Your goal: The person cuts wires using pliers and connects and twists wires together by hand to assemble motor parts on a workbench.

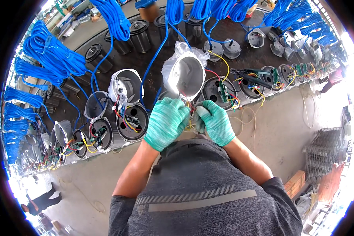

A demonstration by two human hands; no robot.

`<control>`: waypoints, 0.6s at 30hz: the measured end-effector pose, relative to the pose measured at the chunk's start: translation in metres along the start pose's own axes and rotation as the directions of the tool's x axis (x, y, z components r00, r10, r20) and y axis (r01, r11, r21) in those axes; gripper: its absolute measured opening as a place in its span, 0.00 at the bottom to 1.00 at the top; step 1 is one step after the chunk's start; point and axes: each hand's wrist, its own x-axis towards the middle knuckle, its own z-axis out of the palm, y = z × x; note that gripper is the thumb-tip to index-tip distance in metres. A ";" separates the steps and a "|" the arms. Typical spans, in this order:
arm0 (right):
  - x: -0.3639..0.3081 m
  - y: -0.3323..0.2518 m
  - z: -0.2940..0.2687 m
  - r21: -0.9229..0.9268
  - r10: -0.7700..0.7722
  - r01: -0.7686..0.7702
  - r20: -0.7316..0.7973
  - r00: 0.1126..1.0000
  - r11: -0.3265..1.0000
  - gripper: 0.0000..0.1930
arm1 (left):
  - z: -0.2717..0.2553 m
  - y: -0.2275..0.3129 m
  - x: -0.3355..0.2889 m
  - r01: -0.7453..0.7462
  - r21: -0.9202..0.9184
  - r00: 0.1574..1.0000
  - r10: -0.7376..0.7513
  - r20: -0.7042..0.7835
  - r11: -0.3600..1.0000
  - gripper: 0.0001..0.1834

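At the near edge of the bench, both my hands wear green knit gloves. My left hand [167, 122] is closed, its curled fingertips on thin coloured wires [192, 107]. My right hand [214, 122] pinches at the same wires between thumb and fingers; the exact ends are hidden by the gloves. Just beyond the hands an open, round grey metal housing [190, 76] stands tilted, with clear plastic wrap [170, 65] round its back. Right of it lies a round black-lined base [212, 92] with a green circuit board [224, 92] and coloured wires.
Black-handled pliers [255, 78] lie across bases on the right. Another grey housing [126, 84] and base [133, 122] are left of my hands. Coiled blue cables [53, 53] hang along the bench's far side, above black motor cylinders [139, 35]. A person [43, 200] is at far left.
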 end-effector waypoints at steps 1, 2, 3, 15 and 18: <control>0.000 0.002 0.000 0.035 0.002 -0.002 0.010 1.000 0.999 0.11 | 0.001 0.001 0.000 0.015 0.008 1.000 -0.014 -0.016 1.000 0.07; 0.000 0.003 0.000 0.070 0.003 -0.005 0.020 1.000 0.998 0.11 | 0.003 0.001 0.000 0.015 0.008 1.000 -0.015 -0.015 1.000 0.07; 0.000 0.005 0.000 0.071 0.004 -0.005 0.020 1.000 0.997 0.11 | 0.006 0.001 -0.001 0.021 0.004 1.000 -0.021 -0.017 1.000 0.07; -0.005 0.002 -0.001 -0.063 -0.086 0.088 0.032 0.996 0.994 0.09 | 0.008 0.009 0.001 0.091 -0.007 0.996 -0.091 0.015 0.996 0.11; -0.005 -0.001 0.000 -0.314 -0.310 0.311 0.055 0.949 0.897 0.09 | 0.006 0.012 0.002 0.099 -0.042 0.995 -0.100 -0.019 0.994 0.10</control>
